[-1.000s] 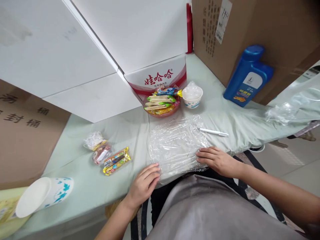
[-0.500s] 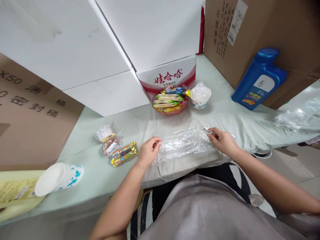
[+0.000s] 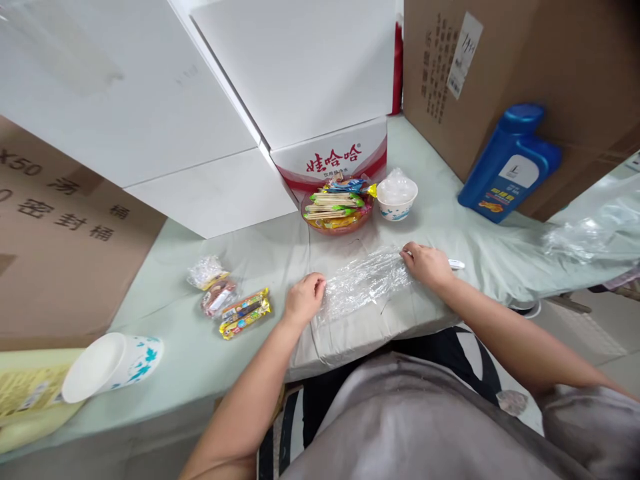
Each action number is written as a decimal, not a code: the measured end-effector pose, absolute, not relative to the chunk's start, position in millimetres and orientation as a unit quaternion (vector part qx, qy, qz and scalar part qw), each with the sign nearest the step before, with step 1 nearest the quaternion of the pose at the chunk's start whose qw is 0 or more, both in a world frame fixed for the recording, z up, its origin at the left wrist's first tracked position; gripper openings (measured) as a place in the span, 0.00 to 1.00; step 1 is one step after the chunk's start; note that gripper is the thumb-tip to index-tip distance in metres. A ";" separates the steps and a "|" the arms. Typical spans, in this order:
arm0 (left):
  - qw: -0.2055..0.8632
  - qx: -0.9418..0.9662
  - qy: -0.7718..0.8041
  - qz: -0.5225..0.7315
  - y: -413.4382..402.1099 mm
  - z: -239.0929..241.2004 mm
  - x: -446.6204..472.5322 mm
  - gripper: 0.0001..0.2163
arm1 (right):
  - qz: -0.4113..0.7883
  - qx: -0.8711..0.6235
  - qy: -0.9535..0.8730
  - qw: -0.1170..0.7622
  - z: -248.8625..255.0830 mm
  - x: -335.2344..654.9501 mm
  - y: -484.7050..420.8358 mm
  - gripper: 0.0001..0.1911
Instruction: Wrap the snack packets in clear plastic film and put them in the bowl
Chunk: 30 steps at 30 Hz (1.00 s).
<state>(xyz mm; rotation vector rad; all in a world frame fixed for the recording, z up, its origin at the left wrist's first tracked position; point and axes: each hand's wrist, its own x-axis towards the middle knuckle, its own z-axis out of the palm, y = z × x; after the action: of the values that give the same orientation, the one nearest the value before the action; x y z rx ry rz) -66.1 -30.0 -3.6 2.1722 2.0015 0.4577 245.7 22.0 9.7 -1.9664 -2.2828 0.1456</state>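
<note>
A crinkled sheet of clear plastic film [image 3: 367, 283], perhaps a flattened bag, lies across the near edge of the cloth-covered table. My left hand [image 3: 305, 300] pinches its left end between thumb and fingers. At the other end my right hand [image 3: 427, 268] has its fingers closed on the film's upper right corner. A small silvery object [image 3: 456, 265] shows just beyond my right wrist, partly hidden; its kind is unclear. Left of my left hand lie yellow-wrapped snack sticks [image 3: 245, 313], a reddish packet [image 3: 219, 297] and a crumpled clear wrapper [image 3: 206, 271].
Behind the film stand a bowl of wrapped snacks [image 3: 337, 223] and a paper cup [image 3: 397, 208] stuffed with clear plastic. A blue bottle [image 3: 510, 163] leans near a brown carton [image 3: 475, 127] at right. White boxes [image 3: 320, 73] rise behind. A white paper tub [image 3: 135, 363] lies at left.
My right hand has shifted left and slightly up the film, its fingers now lower on the sheet. The silvery object has come into view behind it. My left hand stays at its end.
</note>
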 end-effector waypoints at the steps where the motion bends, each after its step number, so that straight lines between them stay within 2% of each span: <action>1: 0.072 0.725 0.669 0.146 -30.2 -4.2 -66.1 0.06 | 0.047 -0.650 -0.757 0.055 11.3 243.9 24.0 0.17; 6: 0.021 0.724 0.679 0.119 -30.1 4.3 -69.3 0.07 | 0.032 -0.640 -0.768 0.020 17.0 234.6 30.4 0.18; 10: -0.076 0.688 0.694 0.197 -34.7 29.2 -64.1 0.08 | 0.033 -0.630 -0.776 0.024 17.7 228.9 31.7 0.18; 12: -0.061 0.704 0.670 0.230 -41.3 35.8 -52.6 0.09 | 0.042 -0.630 -0.775 0.034 16.6 225.8 32.1 0.18; 14: -0.002 0.751 0.621 0.224 -49.9 31.3 -37.1 0.11 | 0.046 -0.626 -0.777 0.039 14.9 223.1 33.5 0.17; 16: 0.039 0.793 0.582 0.178 -58.7 16.8 -23.9 0.17 | 0.041 -0.620 -0.783 0.038 13.3 222.3 36.7 0.17; 19: 0.046 0.808 0.582 0.082 -68.8 -8.8 -20.3 0.29 | 0.028 -0.614 -0.789 0.027 15.1 227.2 43.3 0.17; 23: 0.048 0.808 0.587 0.028 -74.0 -20.1 -37.7 0.33 | 0.008 -0.615 -0.786 0.062 26.2 230.9 40.1 0.17; 27: 0.045 0.828 0.558 0.022 -71.0 -13.7 -45.1 0.33 | 0.009 -0.441 -0.885 0.148 23.2 208.0 16.9 0.22; 30: 0.038 0.847 0.530 0.017 -65.7 -12.1 -50.5 0.33 | 0.037 -0.314 -0.942 0.112 2.8 191.7 4.4 0.36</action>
<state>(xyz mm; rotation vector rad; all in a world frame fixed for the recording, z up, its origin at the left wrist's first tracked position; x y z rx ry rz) -50.5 -65.7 -12.1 2.5996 1.6246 0.0520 191.7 4.4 2.8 -0.9226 -2.7645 0.1083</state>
